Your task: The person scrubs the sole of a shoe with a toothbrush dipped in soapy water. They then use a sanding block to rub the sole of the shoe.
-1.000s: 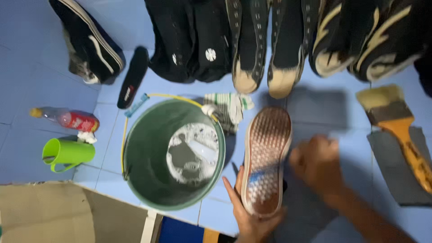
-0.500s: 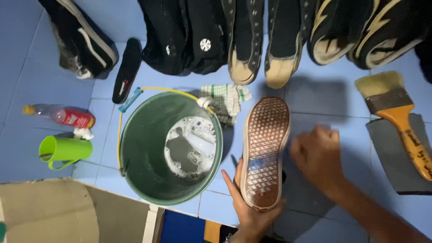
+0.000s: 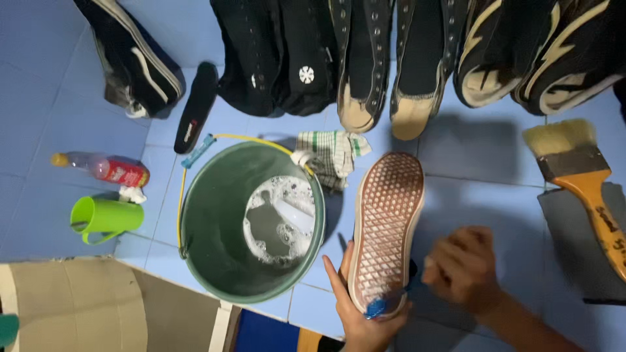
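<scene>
Left hand (image 3: 362,319) cups the heel of an upturned sneaker (image 3: 386,228), fingers wrapped around it, waffle sole facing up. Right hand (image 3: 464,268) is closed on a blue brush (image 3: 386,305), bristles on the sole at the heel. Green bucket (image 3: 251,220) with sudsy water sits just left. Row of dark shoes (image 3: 365,58) beyond, on blue floor tiles (image 3: 482,176).

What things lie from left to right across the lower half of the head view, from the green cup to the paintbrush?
Green cup → green bucket → left hand under the upturned shoe → right hand with a small blue brush → paintbrush.
</scene>
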